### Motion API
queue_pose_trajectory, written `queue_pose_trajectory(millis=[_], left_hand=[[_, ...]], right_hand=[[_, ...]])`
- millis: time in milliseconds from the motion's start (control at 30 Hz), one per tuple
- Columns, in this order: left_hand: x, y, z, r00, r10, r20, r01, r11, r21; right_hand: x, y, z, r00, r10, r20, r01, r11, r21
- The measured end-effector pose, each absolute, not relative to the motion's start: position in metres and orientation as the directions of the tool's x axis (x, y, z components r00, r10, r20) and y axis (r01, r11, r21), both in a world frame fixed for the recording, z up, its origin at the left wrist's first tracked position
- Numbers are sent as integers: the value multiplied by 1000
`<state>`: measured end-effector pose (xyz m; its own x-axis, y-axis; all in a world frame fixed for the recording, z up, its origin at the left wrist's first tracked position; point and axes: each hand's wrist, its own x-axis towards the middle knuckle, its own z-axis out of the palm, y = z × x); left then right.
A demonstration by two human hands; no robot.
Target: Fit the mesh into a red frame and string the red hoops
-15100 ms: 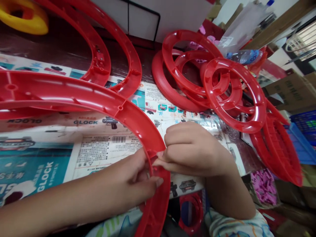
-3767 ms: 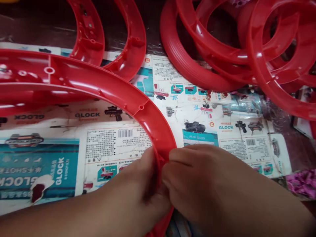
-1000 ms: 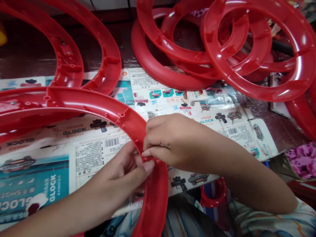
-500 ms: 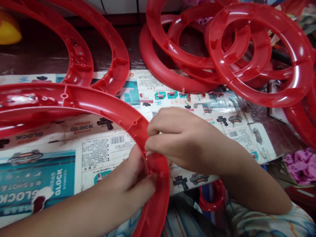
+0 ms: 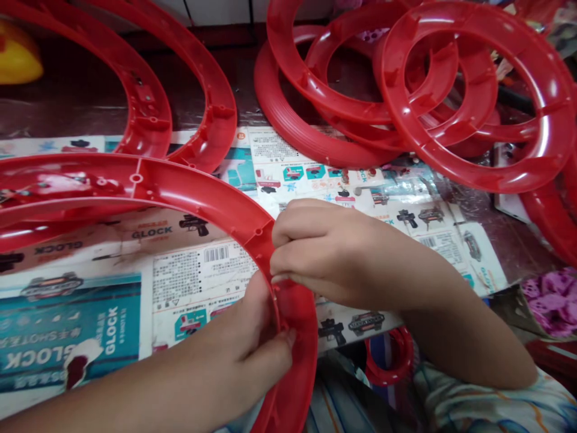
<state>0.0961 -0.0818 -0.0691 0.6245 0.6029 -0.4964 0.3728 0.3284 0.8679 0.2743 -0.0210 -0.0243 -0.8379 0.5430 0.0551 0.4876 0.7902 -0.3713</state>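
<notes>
A large red plastic ring (image 5: 198, 189), its hollow ribbed side facing up, curves across the lower left. My left hand (image 5: 252, 343) is closed around its inner rim, the thumb lying in the channel and the other fingers underneath. Over the same stretch of ring, my right hand (image 5: 324, 252) is closed in a pinch, fingertips down in the channel just past a small screw post. Whatever the right fingertips hold, if anything, is hidden behind the fingers. Further left in the channel sits a pinkish part with small metal bits (image 5: 58, 180).
Two more red rings (image 5: 211, 114) lie at the back left, near a yellow object (image 5: 18, 54). Several smaller red rings (image 5: 478, 177) are heaped at the back right. Flattened printed cardboard (image 5: 180, 282) covers the tabletop. Pink pieces (image 5: 550, 300) fill a container at the right.
The large ring and both hands have shifted slightly to the right in the picture. Each hand keeps its place on the ring.
</notes>
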Motion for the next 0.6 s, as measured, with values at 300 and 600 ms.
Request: queue_pose_trajectory(millis=[300, 600], left_hand=[[100, -86, -71, 593, 579, -560, 301, 485, 821], [103, -83, -62, 535, 499, -681, -33, 818, 574]], right_hand=[[274, -14, -31, -872, 487, 54, 415, 792, -447], [274, -14, -33, -850, 526, 41, 473, 793, -384]])
